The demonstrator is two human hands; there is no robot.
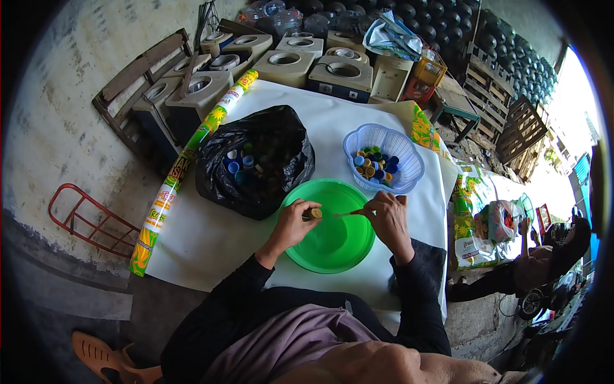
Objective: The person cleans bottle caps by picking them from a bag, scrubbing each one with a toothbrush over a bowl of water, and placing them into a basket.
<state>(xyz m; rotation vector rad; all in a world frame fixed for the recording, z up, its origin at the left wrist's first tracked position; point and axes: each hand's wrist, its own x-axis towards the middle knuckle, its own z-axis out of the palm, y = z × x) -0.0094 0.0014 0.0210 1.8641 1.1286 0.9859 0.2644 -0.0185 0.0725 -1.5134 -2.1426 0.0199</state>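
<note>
Overall, a broad surface [211,240] covered in a white sheet fills the middle, seen from the wearer's head. Along its left edge lies a long printed roll [167,192], set lengthwise at the side, which seems to leave the middle free for working.

Next in size, a black plastic bag [256,194] slumps with its mouth open, likely so the loose bottle caps [235,168] inside can be reached. Nearest the wearer is a round green basin [342,256], directly beneath both hands, probably so that anything dropped falls into it. Beyond it, to the right, a blue basket [414,165] holds mixed caps [377,168] (blue, tan, green and white), its open top within easy reach.

Over the basin, the left hand [289,228] is closed narrowly around a yellowish cap [316,213], apparently to keep it steady. The right hand [391,221] pinches a thin tool [358,212], its tip pointing at that cap; whether they touch, I cannot tell.
</note>
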